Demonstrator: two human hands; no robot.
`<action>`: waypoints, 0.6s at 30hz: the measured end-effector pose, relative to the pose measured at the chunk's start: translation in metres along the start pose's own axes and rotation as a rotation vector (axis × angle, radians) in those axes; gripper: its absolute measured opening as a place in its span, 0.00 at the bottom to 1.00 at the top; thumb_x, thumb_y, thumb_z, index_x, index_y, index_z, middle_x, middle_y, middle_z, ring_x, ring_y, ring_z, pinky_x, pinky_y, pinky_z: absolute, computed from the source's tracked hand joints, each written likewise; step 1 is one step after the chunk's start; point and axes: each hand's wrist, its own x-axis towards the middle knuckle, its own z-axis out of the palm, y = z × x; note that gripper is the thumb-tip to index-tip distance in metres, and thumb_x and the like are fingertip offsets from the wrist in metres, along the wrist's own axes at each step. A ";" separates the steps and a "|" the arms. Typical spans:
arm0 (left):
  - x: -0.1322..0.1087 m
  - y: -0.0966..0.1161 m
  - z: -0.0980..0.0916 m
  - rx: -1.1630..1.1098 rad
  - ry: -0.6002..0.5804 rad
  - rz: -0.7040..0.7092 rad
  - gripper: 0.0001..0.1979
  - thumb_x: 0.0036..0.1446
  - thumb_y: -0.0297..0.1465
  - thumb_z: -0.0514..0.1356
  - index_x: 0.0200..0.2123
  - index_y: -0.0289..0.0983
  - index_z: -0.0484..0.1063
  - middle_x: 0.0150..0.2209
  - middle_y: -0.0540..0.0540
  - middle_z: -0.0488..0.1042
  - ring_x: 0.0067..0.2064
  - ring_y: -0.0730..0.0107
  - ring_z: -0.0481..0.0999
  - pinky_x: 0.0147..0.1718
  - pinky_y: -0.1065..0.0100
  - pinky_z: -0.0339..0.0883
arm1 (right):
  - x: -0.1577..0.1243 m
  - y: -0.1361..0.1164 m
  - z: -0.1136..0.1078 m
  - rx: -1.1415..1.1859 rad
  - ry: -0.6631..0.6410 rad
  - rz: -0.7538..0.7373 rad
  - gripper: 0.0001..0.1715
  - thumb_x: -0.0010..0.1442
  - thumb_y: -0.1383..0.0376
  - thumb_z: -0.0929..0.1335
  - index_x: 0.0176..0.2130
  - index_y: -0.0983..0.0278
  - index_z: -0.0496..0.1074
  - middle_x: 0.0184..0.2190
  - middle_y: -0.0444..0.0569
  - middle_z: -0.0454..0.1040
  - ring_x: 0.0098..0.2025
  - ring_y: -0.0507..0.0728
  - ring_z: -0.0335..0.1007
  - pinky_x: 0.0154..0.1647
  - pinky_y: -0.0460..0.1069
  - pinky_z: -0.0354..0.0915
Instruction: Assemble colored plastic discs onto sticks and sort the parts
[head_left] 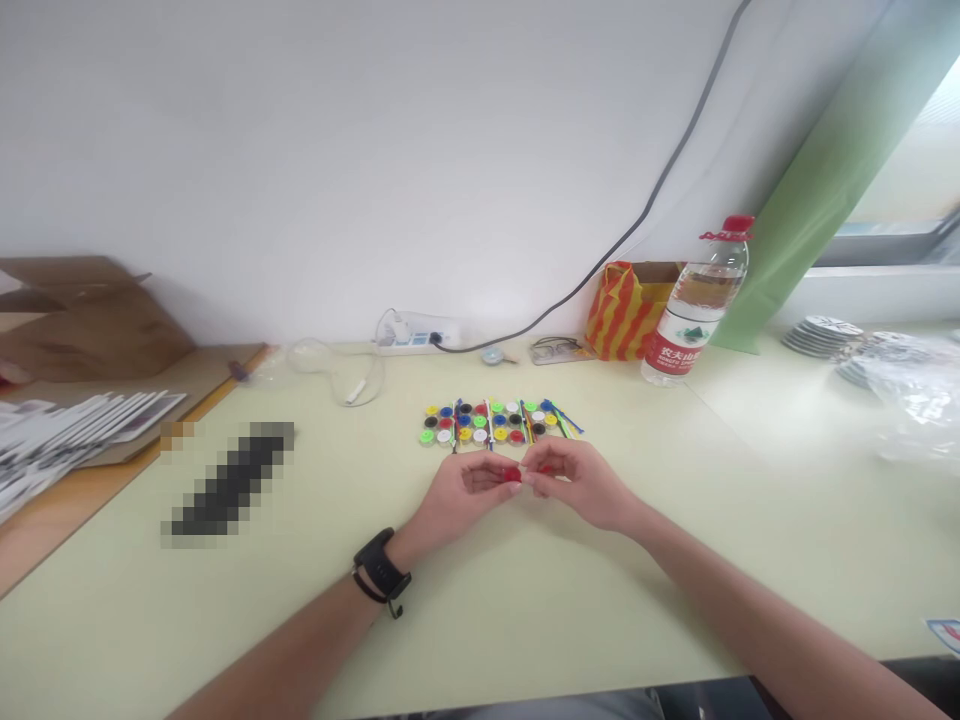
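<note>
My left hand [474,486] is closed, its thumb and fingers pinching a small round red disc [512,474]. Beside it, my right hand [574,480] is also closed, fingertips pressed together at the disc's edge. A bit of red [545,469] shows between its fingers, too small to make out fully. Just beyond both hands lie rows of small round discs [480,436] in red, yellow, blue, green, black and white. Thin coloured plastic sticks [565,418] lie among the discs and at their right end.
A large water bottle [686,315] and a striped bag [626,312] stand at the back right. Along the wall are a power strip [417,333] and eyeglasses [556,348]. White cards [82,440] and a cardboard box [97,315] lie left; stacked discs [821,335] and clear plastic [919,395] right.
</note>
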 end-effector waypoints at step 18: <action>0.000 0.002 0.003 0.055 0.036 0.079 0.14 0.57 0.36 0.70 0.44 0.35 0.81 0.44 0.40 0.83 0.46 0.57 0.83 0.51 0.57 0.77 | 0.002 0.008 -0.001 -0.164 0.094 -0.057 0.16 0.59 0.52 0.75 0.34 0.62 0.74 0.28 0.44 0.73 0.27 0.52 0.64 0.31 0.49 0.66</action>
